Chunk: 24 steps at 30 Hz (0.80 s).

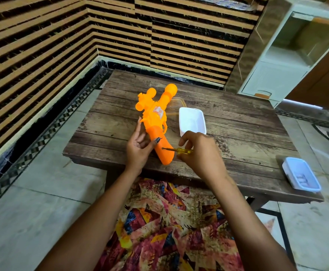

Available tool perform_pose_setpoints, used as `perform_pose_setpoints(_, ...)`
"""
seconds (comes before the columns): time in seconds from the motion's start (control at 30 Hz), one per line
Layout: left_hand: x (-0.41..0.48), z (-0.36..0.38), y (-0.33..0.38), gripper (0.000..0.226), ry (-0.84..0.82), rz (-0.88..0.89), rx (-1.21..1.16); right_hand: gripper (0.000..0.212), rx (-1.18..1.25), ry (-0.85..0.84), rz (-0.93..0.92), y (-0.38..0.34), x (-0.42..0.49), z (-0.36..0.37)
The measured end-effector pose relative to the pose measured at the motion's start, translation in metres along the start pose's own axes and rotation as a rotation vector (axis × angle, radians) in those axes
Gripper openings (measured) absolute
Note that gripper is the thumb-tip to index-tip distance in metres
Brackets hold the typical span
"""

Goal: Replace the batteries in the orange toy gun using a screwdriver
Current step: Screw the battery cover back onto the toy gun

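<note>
The left hand [138,145] clasps the orange plastic toy gun [155,118], which lies lengthwise away from the person. The right hand [201,153] pinches the yellow-handled screwdriver [179,150] crosswise, tip at the grip.

Orange is set against brown wood grain.
The toy gun [155,118] is coloured bright orange, the screwdriver [181,151] handle clear yellow; the table [238,133] is patterned in weathered brown planks.

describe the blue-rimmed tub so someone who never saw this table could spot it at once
Start at the dark wooden plank table and go to its near right corner. There sits a small rectangular white plastic tub with a pale blue rim. Unlike the plain white rectangular tray beside the orange toy gun, it has that blue edge and small items inside.
</note>
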State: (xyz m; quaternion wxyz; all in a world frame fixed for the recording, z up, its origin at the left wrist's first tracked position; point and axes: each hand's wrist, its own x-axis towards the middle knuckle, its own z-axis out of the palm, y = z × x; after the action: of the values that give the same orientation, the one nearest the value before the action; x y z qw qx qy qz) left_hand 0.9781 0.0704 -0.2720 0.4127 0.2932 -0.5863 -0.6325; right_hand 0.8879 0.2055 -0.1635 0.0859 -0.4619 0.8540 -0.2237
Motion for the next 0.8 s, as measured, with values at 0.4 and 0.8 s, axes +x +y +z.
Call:
perform_pose_setpoints(0.4, -0.0004, 0.0, -0.0005, 0.084, 0.01, -0.005, 0.028, 0.022, -0.028, 0.055, 0.044, 0.0038, -0.0003, 0.0014)
perform_pose_setpoints(0.8, -0.0013, 0.0016, 0.0017, 0.083, 0.009, -0.001, 0.008, 0.024, -0.059, 0.115, 0.053, 0.0017, -0.0015, 0.0049)
